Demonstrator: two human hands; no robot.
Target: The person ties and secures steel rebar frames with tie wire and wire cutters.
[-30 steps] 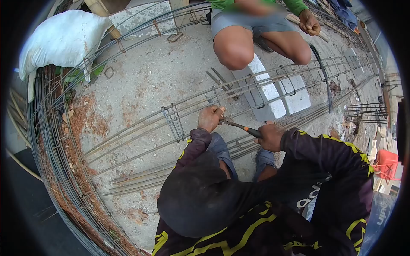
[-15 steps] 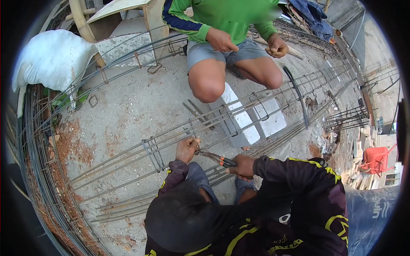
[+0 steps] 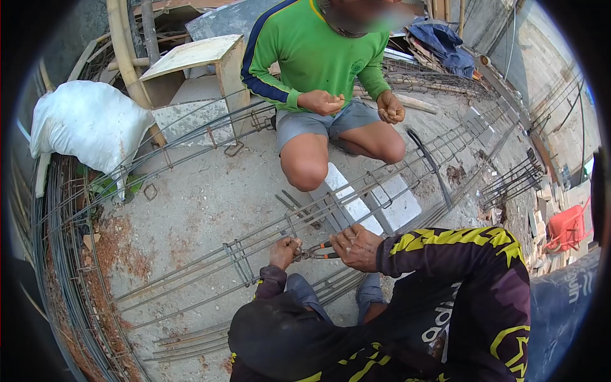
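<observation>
My left hand (image 3: 284, 253) is closed at the near side of a long rebar cage (image 3: 238, 262), its fingertips pinched at the pliers' jaws; what lies between them is too small to make out. Pliers (image 3: 312, 253) with orange and black handles point left, jaws beside my left fingertips. Wrapped round the handles is my right hand (image 3: 358, 247), back of the hand upward. The cage's long bars run diagonally from lower left to upper right, with square stirrups around them. Whether the jaws grip a wire is hidden.
Across the cage squats a co-worker in a green shirt (image 3: 318, 57), both hands raised. Pale blocks (image 3: 398, 202) lie under the cage. Bundled bars (image 3: 67, 267) line the left side, below a white sack (image 3: 92, 124). A red wheelbarrow (image 3: 565, 228) stands far right.
My right hand has turned over the handles and the pliers lie more level. My left hand stays by the jaws. The view has shifted, showing more of the co-worker, whose hands are lower in front of the body.
</observation>
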